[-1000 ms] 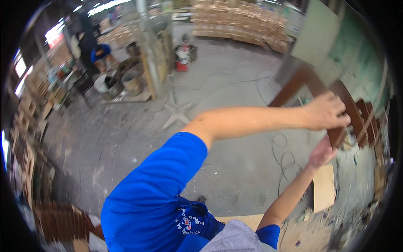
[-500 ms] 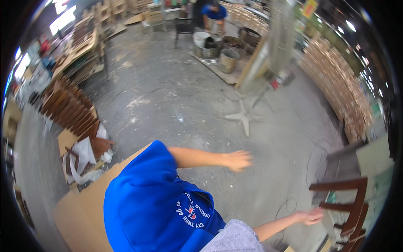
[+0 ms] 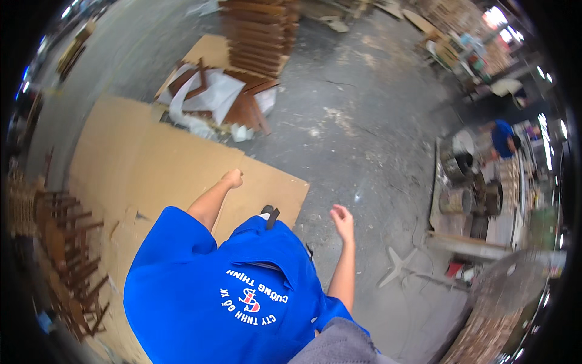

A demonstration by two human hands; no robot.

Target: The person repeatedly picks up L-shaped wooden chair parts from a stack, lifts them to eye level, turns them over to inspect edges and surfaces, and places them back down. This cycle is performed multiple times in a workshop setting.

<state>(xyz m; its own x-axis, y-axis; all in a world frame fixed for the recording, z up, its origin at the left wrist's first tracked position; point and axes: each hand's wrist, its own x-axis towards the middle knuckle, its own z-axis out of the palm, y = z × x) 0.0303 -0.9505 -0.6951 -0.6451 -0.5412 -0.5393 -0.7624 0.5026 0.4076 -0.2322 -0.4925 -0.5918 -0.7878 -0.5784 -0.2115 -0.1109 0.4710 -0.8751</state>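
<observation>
Head view of a workshop floor (image 3: 364, 158), with a person in a blue shirt (image 3: 188, 297) looking down. The left hand (image 3: 232, 178), its fingers curled into a loose fist, is above the tan flat sheet (image 3: 151, 164), which lies on the floor at the person's left and front. The right hand (image 3: 342, 221) is raised over bare floor beyond the sheet's edge, fingers extended and slightly parted. Ahead, dark brown wooden parts (image 3: 248, 112) lie with crumpled white wrapping (image 3: 224, 100), just beside a tall stack of brown slats (image 3: 257, 36). At right, a pale star-shaped base (image 3: 399, 267) rests on the floor; farther off, a co-worker (image 3: 503, 138) bends near buckets (image 3: 458, 201).
</observation>
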